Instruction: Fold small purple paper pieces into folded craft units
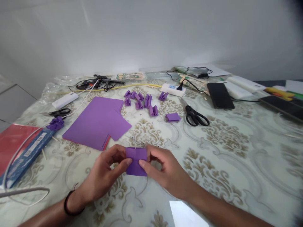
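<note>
Small rectangular piece of creased purple paper (pixel 136 168), at ctr. front of the desk (pixel 236 192) (pale cloth w/ brown floral print), pinched at both sides: L hand (pixel 104 173) at 9 o'clock, R hand (pixel 163 170) at 3 o'clock, each w/ thumb on the near face and fingers curled behind, approx. level w/ each other. A line runn. down the upper middle, crease or seam (cannot tell), meets a horiz. fold.

Risks, clock directions taken from the held piece: (a) uneven thumb pressure could skew the horiz. fold, leaving edges out of true; (b) pulling the hands apart could tear the paper or spread the upper halves at the line; (c) the L hand lies just beside the stack of large flat purple paper sheets (pixel 94 119), 10–11 o'clock, so a careless knuckle might nudge it; (d) reaching to 12 o'clock could scatter the loose folded purple paper pieces (pixel 148 101), or, at 1 o'clock, the flat folded purple paper rectangle (pixel 172 117); (e) black-handled metal scissors (pixel 195 116), 2 o'clock, lie w/ blades apparently toward those pieces, hence a poss. snag if dragged.
</note>
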### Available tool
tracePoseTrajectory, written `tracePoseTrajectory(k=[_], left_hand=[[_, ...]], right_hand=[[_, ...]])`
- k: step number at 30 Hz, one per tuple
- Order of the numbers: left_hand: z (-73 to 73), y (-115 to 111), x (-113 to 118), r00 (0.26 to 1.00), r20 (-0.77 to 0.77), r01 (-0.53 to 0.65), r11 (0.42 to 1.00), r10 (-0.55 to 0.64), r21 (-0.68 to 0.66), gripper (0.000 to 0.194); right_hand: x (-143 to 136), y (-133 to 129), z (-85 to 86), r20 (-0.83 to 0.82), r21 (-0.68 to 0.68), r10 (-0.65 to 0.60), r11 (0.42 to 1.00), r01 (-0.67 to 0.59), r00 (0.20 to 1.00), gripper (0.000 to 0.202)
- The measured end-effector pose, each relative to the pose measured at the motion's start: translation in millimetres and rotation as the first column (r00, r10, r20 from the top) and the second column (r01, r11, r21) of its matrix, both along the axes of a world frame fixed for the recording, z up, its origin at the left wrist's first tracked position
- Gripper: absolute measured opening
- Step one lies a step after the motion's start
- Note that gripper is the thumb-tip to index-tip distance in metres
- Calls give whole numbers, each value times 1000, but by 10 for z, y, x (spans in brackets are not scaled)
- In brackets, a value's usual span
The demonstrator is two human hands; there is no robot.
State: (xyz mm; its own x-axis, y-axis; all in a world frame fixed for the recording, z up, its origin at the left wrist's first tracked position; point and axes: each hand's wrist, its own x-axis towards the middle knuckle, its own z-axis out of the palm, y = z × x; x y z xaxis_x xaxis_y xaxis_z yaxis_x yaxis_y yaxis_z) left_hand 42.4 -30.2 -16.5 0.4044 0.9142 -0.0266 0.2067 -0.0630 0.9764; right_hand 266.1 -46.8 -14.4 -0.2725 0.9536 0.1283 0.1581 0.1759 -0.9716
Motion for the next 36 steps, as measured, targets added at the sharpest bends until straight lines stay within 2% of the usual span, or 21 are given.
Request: tracePoseTrajectory(k=[11, 21, 27, 36], left_hand=[[-25, 1, -3, 999, 1, -34, 991, 34, 131, 14], [-29, -21, -36, 990, -107, 99, 991, -89, 91, 13], [-19, -26, -22, 990, -98, 109, 987, -98, 116, 17], [11, -22, -11, 988, -118, 112, 988, -99, 107, 9]], right_hand=[[-1, -18, 18, 0, 46, -4, 999, 4, 1000, 31], [-7, -14, 19, 36, 0, 27, 1000, -27, 999, 30], [-9, -9, 20, 40, 2, 40, 999, -40, 998, 30], [-10, -6, 19, 35, 6, 40, 999, -40, 999, 30]])
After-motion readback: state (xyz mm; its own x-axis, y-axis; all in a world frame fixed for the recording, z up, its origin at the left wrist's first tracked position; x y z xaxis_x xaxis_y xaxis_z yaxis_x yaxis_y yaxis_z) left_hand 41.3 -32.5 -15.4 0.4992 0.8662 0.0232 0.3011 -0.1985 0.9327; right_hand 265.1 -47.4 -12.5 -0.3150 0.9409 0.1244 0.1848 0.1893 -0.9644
